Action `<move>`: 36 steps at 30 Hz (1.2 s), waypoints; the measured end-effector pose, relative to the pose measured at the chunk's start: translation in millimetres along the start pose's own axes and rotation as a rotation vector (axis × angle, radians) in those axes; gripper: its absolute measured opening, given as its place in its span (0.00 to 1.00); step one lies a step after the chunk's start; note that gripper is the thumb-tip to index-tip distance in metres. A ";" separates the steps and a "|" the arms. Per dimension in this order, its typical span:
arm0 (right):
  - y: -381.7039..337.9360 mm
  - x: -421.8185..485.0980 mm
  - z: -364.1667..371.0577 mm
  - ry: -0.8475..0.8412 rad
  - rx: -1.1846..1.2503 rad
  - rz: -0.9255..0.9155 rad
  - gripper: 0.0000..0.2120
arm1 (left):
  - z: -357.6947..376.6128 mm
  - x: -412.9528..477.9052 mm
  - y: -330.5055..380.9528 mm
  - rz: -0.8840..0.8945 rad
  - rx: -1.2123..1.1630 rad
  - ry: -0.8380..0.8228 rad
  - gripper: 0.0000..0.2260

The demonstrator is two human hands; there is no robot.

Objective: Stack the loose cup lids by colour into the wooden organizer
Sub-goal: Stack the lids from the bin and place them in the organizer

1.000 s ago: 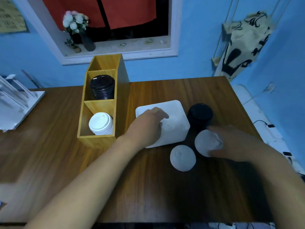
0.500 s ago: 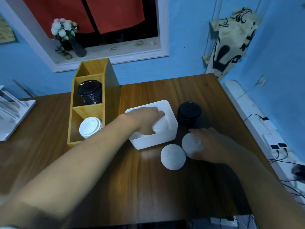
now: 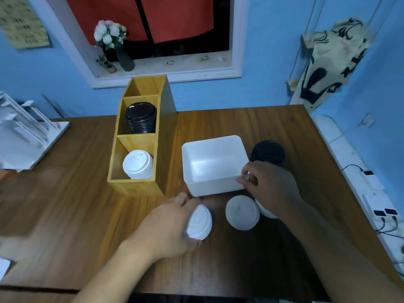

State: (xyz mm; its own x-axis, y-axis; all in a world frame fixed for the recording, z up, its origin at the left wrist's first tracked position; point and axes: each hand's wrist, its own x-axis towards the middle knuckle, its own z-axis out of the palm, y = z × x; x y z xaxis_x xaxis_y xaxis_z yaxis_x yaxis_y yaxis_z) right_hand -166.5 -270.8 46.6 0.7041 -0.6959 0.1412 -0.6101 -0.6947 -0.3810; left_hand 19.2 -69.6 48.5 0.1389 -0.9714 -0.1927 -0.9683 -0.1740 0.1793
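The wooden organizer (image 3: 140, 185) stands left of centre on the table. Its middle compartment holds a stack of black lids (image 3: 141, 118), its front compartment a stack of white lids (image 3: 138, 165), and its rear compartment looks empty. My left hand (image 3: 166, 226) holds a white lid (image 3: 200, 223) tilted on edge just above the table, in front of the white bin (image 3: 213, 186). My right hand (image 3: 270, 186) pinches the bin's front right corner. One loose white lid (image 3: 242, 212) lies flat beside it, and another white lid (image 3: 267, 212) is partly hidden under my right palm. A black lid stack (image 3: 267, 152) stands right of the bin.
The bin looks empty inside. A white rack (image 3: 24, 136) sits at the table's left edge. The table's right edge (image 3: 341, 171) drops to a white strip with cables and plugs. The window sill behind holds a vase of flowers (image 3: 113, 47).
My left hand came out of the bin with a white lid and pulled back toward me. My right hand left its white lid and went to the bin's corner.
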 end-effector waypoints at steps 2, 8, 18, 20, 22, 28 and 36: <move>-2.5 9.3 6.4 0.033 -0.015 -0.005 0.09 | 22.7 6.4 -6.8 -0.062 -0.036 0.037 0.39; -10.8 62.7 22.8 0.077 -0.045 -0.004 0.08 | 43.1 20.7 -14.3 -0.159 -0.089 0.139 0.41; -30.3 144.5 35.1 0.096 -0.176 -0.022 0.09 | 43.7 11.5 -16.5 -0.175 -0.057 0.124 0.43; -32.1 149.4 36.5 0.083 -0.176 -0.015 0.09 | 42.7 11.9 -15.3 -0.183 -0.052 0.122 0.43; -33.1 145.6 34.4 0.079 -0.136 -0.014 0.11 | 43.4 13.0 -15.0 -0.188 -0.053 0.122 0.43; -12.2 45.4 11.9 -0.014 0.086 -0.051 0.22 | 46.4 18.1 -12.2 -0.186 -0.048 0.142 0.43; 46.2 -61.7 -3.3 -0.351 -0.035 0.078 0.35 | 51.0 37.5 5.0 -0.135 -0.059 0.150 0.45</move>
State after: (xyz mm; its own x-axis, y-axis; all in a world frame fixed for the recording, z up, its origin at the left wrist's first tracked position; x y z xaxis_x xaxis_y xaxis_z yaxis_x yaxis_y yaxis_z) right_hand -239.3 -260.6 23.3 0.7330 -0.6463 -0.2122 -0.6749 -0.6518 -0.3460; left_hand 9.0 -98.7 -7.1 0.2998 -0.9511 -0.0739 -0.9256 -0.3087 0.2188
